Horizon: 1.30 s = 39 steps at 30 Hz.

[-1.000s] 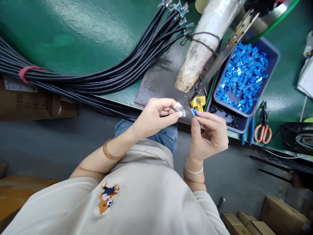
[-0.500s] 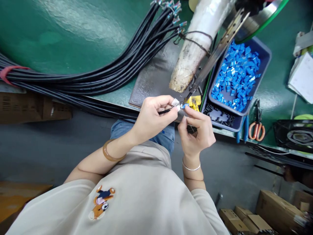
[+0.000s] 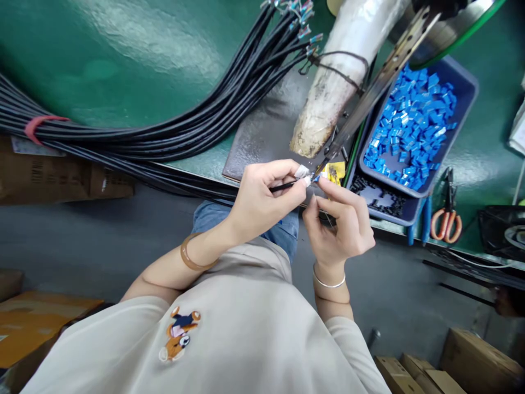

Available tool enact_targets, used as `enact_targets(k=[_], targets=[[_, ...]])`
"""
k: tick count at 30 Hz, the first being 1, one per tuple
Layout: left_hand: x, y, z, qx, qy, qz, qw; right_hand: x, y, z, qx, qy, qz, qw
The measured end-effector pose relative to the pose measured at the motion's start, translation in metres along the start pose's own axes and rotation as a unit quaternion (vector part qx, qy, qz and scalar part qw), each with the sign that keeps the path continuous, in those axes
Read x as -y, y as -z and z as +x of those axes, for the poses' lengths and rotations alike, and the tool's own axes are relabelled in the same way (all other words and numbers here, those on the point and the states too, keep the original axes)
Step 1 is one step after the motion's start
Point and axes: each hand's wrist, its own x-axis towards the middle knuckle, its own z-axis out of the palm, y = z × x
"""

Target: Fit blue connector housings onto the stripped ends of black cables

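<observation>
My left hand (image 3: 262, 197) pinches the end of a thin black cable (image 3: 283, 187), with white tape on its fingertips. My right hand (image 3: 342, 221) pinches a small blue connector (image 3: 316, 178) pressed against that cable end. Both hands meet just over the near edge of the green table (image 3: 143, 60). A dark blue tray (image 3: 465, 82) full of several blue connectors (image 3: 414, 128) lies to the right of my hands.
A thick bundle of black cables (image 3: 164, 131) with a red tie (image 3: 39, 123) runs across the table. A wrapped white cylinder (image 3: 340, 76) and a metal strip (image 3: 381, 76) stand behind my hands. Orange-handled scissors (image 3: 447, 219) lie at right. Cardboard boxes (image 3: 471, 361) sit on the floor.
My right hand, first apart with the blue connector, has moved left and brought it onto the cable end held in my left hand.
</observation>
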Motion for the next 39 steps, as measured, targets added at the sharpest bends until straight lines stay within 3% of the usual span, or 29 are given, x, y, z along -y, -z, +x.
enact_targets(k=[7, 14, 39], targets=[[0.002, 0.001, -0.001, 0.001, 0.003, 0.026, 1.0, 0.0, 0.001, -0.002, 0.021, -0.003, 0.018, 1.0], [0.0, 0.005, 0.002, 0.03, 0.048, -0.061, 0.996, -0.002, 0.005, 0.003, 0.04, -0.065, 0.09, 0.993], [-0.003, 0.008, 0.01, 0.061, 0.057, -0.046, 0.995, 0.0, 0.012, 0.011, 0.076, -0.045, 0.05, 0.995]])
